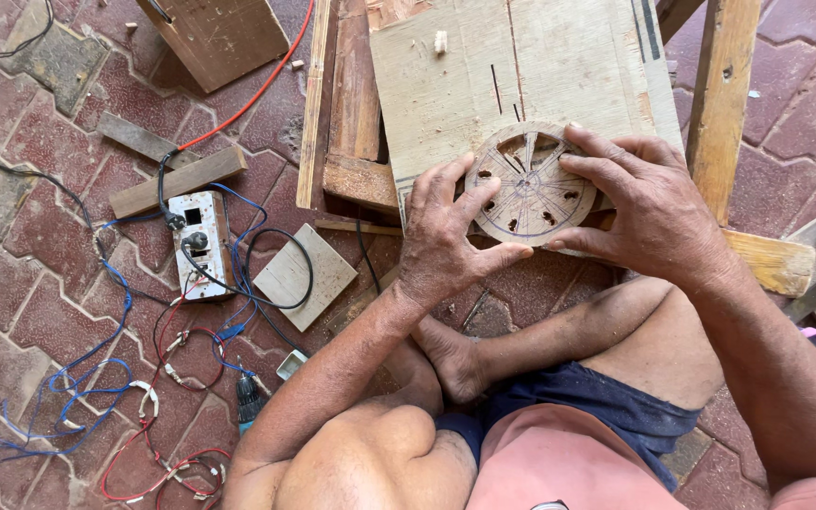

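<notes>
Head view: left hand (446, 236) and right hand (649, 203) clasp wooden disc (529, 189).

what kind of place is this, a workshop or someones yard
Likely an informal outdoor woodworking spot. The person sits on red paving bricks, both hands on a round wooden disc cut with slots, resting on a plywood board. Wood offcuts, a switch box and loose red and blue wires lie around.

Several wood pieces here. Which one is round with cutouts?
The wooden disc, gripped between the left hand and right hand on the plywood board. The others are flat rectangular offcuts, like the square piece on the pavers.
</notes>
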Demonstrator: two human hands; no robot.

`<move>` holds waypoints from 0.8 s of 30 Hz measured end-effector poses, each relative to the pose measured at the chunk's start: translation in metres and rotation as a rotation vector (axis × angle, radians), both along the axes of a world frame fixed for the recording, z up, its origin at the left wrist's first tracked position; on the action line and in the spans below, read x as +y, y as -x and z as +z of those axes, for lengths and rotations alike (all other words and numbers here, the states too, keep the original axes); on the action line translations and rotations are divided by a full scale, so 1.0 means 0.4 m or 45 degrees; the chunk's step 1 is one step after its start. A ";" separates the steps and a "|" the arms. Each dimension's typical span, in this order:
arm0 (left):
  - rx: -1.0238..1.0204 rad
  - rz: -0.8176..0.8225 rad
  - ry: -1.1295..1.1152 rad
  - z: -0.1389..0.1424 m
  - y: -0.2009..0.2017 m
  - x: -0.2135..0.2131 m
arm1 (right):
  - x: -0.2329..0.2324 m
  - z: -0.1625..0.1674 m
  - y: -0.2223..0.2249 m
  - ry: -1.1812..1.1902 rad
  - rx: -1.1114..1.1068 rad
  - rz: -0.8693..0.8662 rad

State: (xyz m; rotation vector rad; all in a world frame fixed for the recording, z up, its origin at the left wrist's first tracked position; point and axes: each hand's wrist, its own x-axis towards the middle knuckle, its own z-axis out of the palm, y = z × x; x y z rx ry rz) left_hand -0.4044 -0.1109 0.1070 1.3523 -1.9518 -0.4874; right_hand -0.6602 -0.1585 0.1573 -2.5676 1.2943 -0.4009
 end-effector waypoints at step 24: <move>-0.020 0.000 -0.008 0.002 0.000 -0.003 | 0.000 0.001 0.001 -0.029 0.006 -0.002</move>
